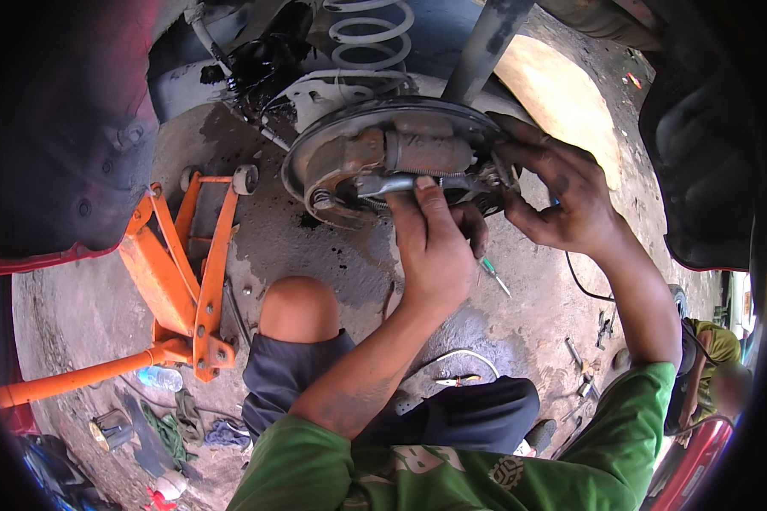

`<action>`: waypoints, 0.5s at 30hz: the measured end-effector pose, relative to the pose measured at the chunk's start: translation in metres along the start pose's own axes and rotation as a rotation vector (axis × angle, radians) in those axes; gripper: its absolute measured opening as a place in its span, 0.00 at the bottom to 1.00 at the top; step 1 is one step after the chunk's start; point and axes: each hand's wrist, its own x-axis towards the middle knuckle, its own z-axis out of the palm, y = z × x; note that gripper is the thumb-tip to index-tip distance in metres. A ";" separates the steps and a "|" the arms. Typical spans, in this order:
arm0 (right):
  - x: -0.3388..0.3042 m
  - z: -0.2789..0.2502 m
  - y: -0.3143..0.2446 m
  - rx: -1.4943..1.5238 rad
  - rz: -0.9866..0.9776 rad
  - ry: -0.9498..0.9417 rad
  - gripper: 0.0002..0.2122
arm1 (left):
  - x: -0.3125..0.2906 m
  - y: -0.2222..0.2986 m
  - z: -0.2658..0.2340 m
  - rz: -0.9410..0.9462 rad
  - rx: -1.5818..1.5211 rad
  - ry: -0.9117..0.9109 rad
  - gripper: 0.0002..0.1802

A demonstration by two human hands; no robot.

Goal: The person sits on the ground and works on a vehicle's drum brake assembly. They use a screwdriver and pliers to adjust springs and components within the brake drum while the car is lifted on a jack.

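A drum brake assembly, its round backing plate dark and greasy, hangs in front of me. A rusty hub cylinder and a curved brake shoe sit on it. My left hand is closed on a silver metal tool laid across the lower part of the brake, thumb on top; its kind is unclear. My right hand, blackened with grease, grips the right-side brake shoe between fingers and thumb. Beneath my left hand shows a green-handled screwdriver; I cannot tell whether it touches the hand.
An orange floor jack stands at left. Above are a coil spring and shock absorber. Rags, a plastic bottle and scattered tools lie on the stained floor. Another person is at far right.
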 end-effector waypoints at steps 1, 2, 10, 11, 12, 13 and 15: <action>-0.001 -0.001 0.000 0.018 0.020 -0.011 0.24 | 0.000 0.000 0.000 0.005 0.020 -0.002 0.15; -0.002 -0.001 0.000 0.006 0.004 -0.016 0.24 | -0.001 0.001 0.000 -0.009 0.021 0.010 0.15; 0.005 0.005 0.008 -0.077 -0.160 0.065 0.22 | -0.004 0.003 0.001 -0.075 -0.145 0.054 0.15; 0.006 0.005 0.007 -0.073 -0.161 0.064 0.22 | -0.004 0.003 0.001 -0.062 -0.097 0.072 0.15; 0.007 0.004 0.006 -0.072 -0.139 0.041 0.22 | -0.005 0.003 0.002 -0.031 -0.053 0.083 0.15; 0.009 0.003 0.004 -0.070 -0.119 0.016 0.21 | -0.004 0.002 0.002 -0.006 -0.020 0.092 0.16; 0.012 0.000 0.002 -0.057 -0.068 -0.050 0.22 | -0.002 0.003 0.003 0.029 0.010 0.067 0.16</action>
